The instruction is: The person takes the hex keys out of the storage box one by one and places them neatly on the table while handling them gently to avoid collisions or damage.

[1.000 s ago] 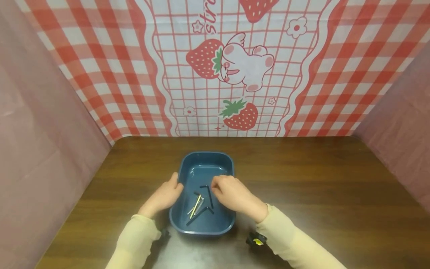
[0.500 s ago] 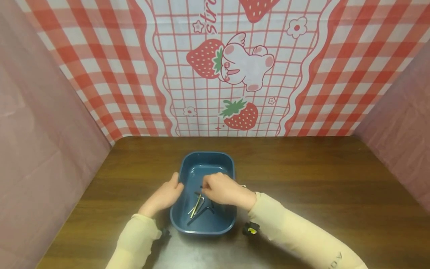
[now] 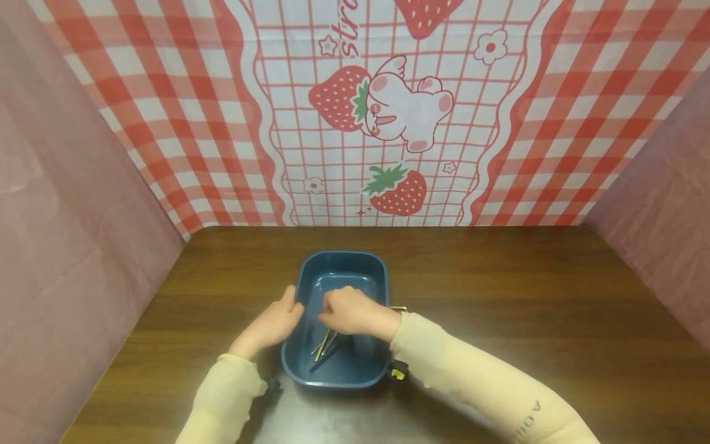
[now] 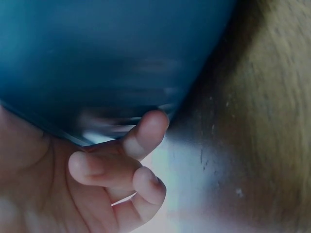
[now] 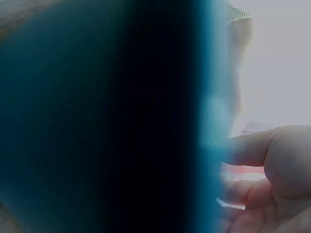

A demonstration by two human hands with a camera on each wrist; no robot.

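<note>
A blue plastic bin [image 3: 355,383] stands on the table, with several hex keys [image 3: 324,346] lying in a loose cluster on its floor. My left hand [image 3: 277,320] grips the bin's left rim, its thumb over the edge and its other fingers [image 4: 150,131] along the outer wall. Inside the bin, my right hand [image 3: 350,311] reaches down at the upper end of the cluster, fingers bent downward. Its fingertips are hidden, and I cannot tell whether they pinch a key. The bin's wall blocks most of the right wrist view, with part of the hand [image 5: 286,165] beyond the rim.
A metal hex key [image 3: 399,308] lies on the wooden table [image 3: 499,296] right of the bin, partly behind my right wrist. A strawberry-print checked cloth [image 3: 388,123] hangs at the back. Pink curtains [image 3: 77,216] close off both sides.
My right hand has moved left across the bin, covering the black hex keys and the top of the cluster. The key on the right has come into view. My left hand stays put.
</note>
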